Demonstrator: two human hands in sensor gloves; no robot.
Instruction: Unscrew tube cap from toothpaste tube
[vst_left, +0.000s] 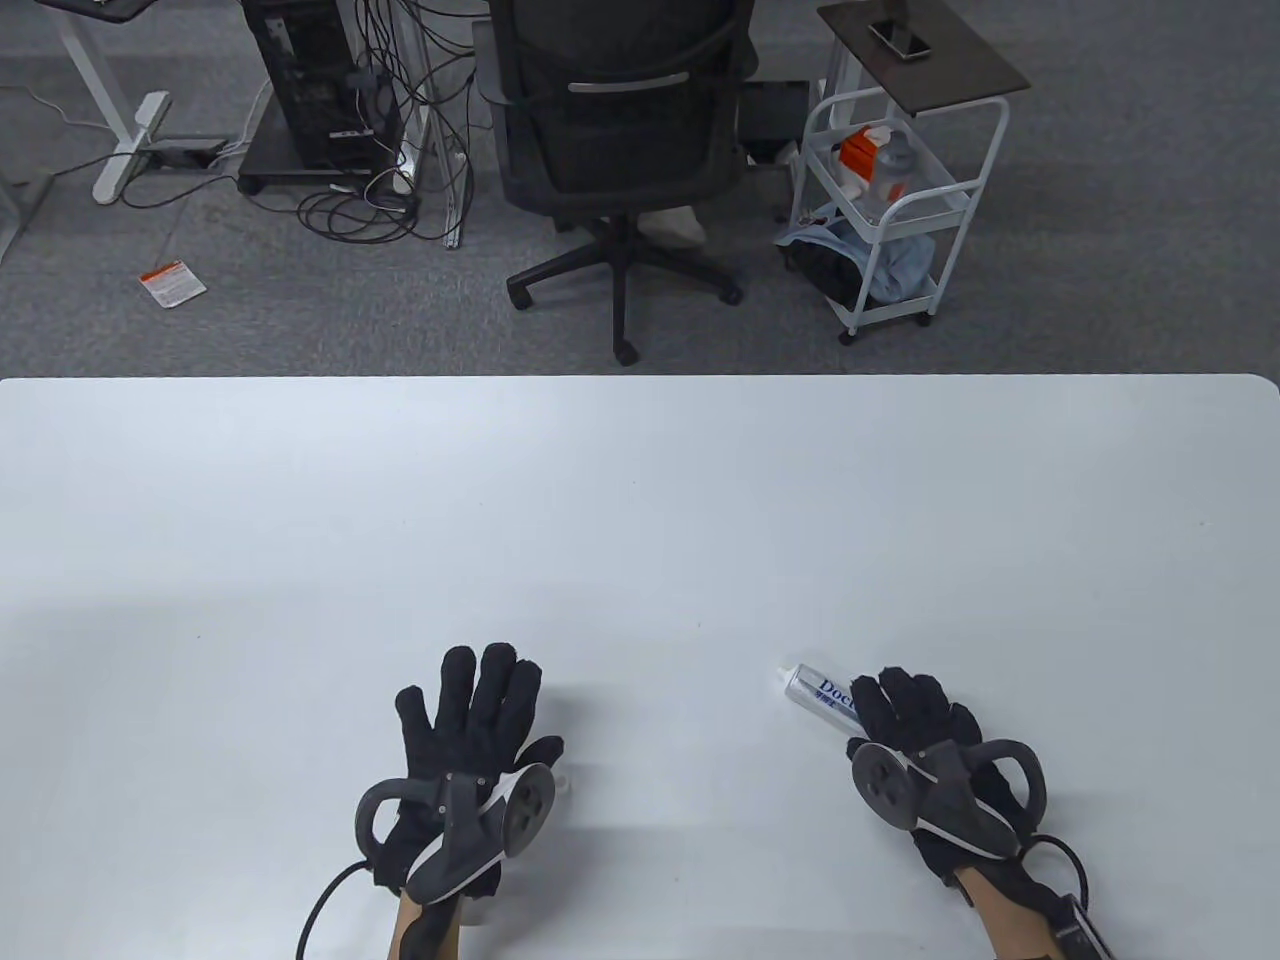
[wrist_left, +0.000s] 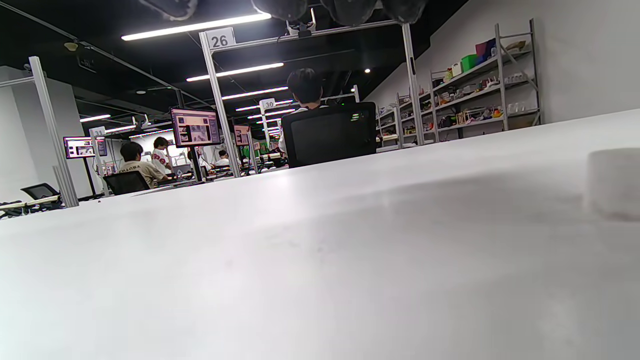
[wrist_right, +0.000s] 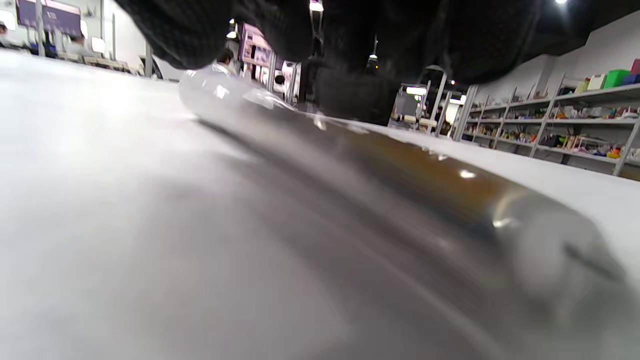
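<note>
The toothpaste tube (vst_left: 818, 692) is silver with blue lettering. It lies on the white table (vst_left: 640, 520) at the front right, with its white neck end pointing up-left. My right hand (vst_left: 915, 715) lies over the tube's rear part, fingers stretched across it. In the right wrist view the tube (wrist_right: 380, 165) lies flat on the table under my fingers (wrist_right: 350, 95). My left hand (vst_left: 475, 715) lies flat and spread on the table at front centre-left, holding nothing. A small white cap (vst_left: 566, 777) stands on the table beside its thumb; it shows blurred in the left wrist view (wrist_left: 614, 184).
The table's far edge (vst_left: 640, 378) runs across the middle of the table view. Beyond it on the floor are an office chair (vst_left: 620, 130) and a white trolley (vst_left: 885, 190).
</note>
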